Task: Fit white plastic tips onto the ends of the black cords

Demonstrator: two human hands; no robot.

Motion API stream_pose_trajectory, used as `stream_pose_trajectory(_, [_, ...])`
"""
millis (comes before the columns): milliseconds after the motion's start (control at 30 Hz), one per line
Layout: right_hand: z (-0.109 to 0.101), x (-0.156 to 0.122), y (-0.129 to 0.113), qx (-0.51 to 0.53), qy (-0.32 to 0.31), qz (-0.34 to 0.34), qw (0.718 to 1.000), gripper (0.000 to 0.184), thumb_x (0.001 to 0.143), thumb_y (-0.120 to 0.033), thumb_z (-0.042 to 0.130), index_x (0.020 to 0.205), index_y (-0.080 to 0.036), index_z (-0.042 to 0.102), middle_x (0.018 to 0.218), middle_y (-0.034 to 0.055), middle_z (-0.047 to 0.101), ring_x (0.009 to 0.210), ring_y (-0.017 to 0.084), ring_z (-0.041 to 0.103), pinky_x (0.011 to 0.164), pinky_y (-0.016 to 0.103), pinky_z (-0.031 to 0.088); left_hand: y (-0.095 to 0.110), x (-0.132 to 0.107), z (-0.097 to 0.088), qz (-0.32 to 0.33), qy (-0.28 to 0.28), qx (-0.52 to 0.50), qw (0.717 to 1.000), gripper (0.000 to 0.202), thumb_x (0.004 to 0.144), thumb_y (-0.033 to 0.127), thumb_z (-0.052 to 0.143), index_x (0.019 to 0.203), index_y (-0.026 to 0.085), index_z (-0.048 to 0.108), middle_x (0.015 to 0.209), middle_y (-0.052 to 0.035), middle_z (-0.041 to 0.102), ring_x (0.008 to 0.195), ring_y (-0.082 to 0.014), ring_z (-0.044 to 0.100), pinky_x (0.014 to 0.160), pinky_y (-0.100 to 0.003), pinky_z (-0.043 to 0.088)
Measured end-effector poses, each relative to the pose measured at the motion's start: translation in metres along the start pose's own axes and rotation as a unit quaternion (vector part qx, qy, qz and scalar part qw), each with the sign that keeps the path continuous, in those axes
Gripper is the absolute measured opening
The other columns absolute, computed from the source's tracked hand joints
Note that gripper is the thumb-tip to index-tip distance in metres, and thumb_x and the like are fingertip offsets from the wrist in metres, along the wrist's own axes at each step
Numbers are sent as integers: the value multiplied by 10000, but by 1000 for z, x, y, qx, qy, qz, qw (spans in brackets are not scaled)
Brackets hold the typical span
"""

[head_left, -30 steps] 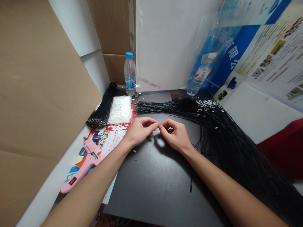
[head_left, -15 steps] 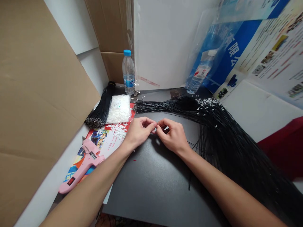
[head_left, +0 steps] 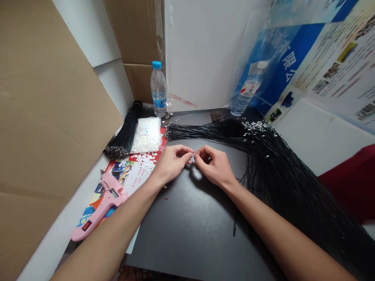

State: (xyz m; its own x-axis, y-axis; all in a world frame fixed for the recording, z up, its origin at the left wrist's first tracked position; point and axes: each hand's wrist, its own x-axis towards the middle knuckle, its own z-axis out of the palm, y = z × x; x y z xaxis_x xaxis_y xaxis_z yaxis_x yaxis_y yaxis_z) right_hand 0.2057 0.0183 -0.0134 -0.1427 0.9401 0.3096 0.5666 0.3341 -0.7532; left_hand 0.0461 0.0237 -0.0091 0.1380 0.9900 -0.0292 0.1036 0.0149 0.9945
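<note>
Head view looks down on a black board [head_left: 190, 234] on a counter. The left hand [head_left: 171, 164] and the right hand [head_left: 213, 167] sit near the middle of the board's back edge. Both are curled almost shut, with their fingertips very close together. They may be pinching some tiny thing, but it is too small to tell. A big bunch of thin black cords [head_left: 281, 175] lies just right of the right hand and spreads toward the right corner, with small white bits [head_left: 258, 128] on the cords near the back. By the back edge sit a bag of white pieces [head_left: 146, 135], a smaller bunch of black cords [head_left: 124, 132] and a water bottle [head_left: 158, 89]. A pink glue gun [head_left: 99, 207] lies on a bright printed paper [head_left: 129, 173] left of the left hand.
</note>
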Motion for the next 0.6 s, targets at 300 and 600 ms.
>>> stream_pose_trajectory(300, [0,0,-2,46,-11,34,998,156,727,-319,571,658,-182,595,555,-24,566,511,97,476,507,217,345,-2,-1,4,33,4,27,999,100,818,94,659,846,140,744,823,-59,770,728,-141,705,736,-279,572])
stream_pose_trajectory(600, [5,-2,-1,40,12,3,999,132,773,-282,558,702,-182,608,602,-3,615,539,109,520,529,220,389,-4,-2,8,24,38,5,999,69,794,140,688,833,132,744,823,-60,770,727,-150,692,735,-280,549])
